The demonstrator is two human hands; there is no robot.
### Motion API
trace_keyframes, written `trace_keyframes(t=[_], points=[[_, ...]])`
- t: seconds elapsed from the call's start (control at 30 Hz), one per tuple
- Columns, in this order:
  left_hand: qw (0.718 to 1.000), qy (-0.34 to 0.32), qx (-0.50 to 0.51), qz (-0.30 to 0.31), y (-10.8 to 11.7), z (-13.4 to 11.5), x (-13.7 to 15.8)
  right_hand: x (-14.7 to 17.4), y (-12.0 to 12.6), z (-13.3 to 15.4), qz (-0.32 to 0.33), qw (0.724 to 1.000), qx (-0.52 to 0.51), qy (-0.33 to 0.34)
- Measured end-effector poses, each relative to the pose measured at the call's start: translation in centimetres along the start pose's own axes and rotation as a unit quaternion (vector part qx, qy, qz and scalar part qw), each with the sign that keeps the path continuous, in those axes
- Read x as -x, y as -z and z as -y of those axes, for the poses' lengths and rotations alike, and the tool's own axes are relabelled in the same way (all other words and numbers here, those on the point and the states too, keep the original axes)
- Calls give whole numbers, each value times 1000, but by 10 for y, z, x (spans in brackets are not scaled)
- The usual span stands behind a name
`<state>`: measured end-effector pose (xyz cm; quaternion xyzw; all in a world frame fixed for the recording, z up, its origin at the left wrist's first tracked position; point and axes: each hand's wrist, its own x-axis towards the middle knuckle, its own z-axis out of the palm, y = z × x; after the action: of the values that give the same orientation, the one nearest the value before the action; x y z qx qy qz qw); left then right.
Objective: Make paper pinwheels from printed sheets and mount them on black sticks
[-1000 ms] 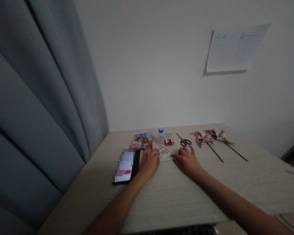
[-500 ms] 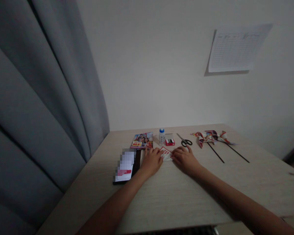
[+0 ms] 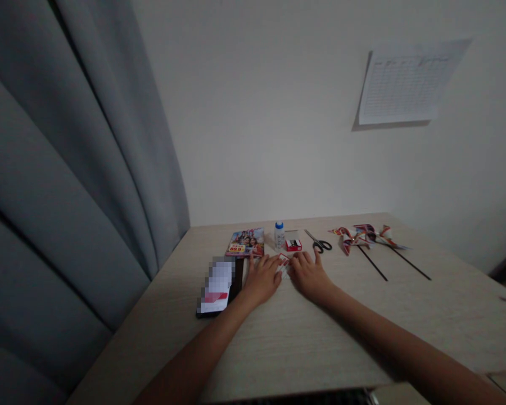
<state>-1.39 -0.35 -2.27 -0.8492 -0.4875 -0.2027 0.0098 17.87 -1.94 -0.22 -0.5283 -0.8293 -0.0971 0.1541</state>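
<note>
A small piece of printed paper [image 3: 283,262], white with red edging, lies on the table, mostly covered by my hands. My left hand [image 3: 263,279] rests on its left side, palm down with the fingers stretched out. From the right, my right hand [image 3: 311,275] presses its fingers on the paper, thumb raised apart. Whether the paper is folded underneath I cannot tell. Just beyond the fingers sit a small red box [image 3: 294,245] and a blue-capped bottle [image 3: 279,235]. Black-handled scissors [image 3: 320,244] lie past my right hand.
A phone [image 3: 216,287] in a dark case lies beside my left forearm. Behind it is a colourful booklet [image 3: 245,242]. Two paper pinwheels [image 3: 354,238] on black sticks lie at the right of the table [image 3: 278,349]. A grey curtain [image 3: 80,169] hangs at the left.
My right hand has slid a little to the left over the paper, covering more of it. My left hand stays nearly in place.
</note>
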Motion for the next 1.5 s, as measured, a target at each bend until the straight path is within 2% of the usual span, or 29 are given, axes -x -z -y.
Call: trace_keyframes(t=[0.17,0.47,0.8,1.17,1.5], points=[[1000,5,-5,-1,0,2,1,2,2,1,17,998,-51,23],[1000,15,8,26,11,1,0,-3,7,4,47,990,-123,-39],[999,19,12,36,14,0,2,-1,2,0,85,981,-151,-83],[1000,-1,13,27,13,0,4,5,-4,-7,54,979,-182,-72],[998,16,-14,64,11,2,3,3,-7,-7,65,980,-171,-72]])
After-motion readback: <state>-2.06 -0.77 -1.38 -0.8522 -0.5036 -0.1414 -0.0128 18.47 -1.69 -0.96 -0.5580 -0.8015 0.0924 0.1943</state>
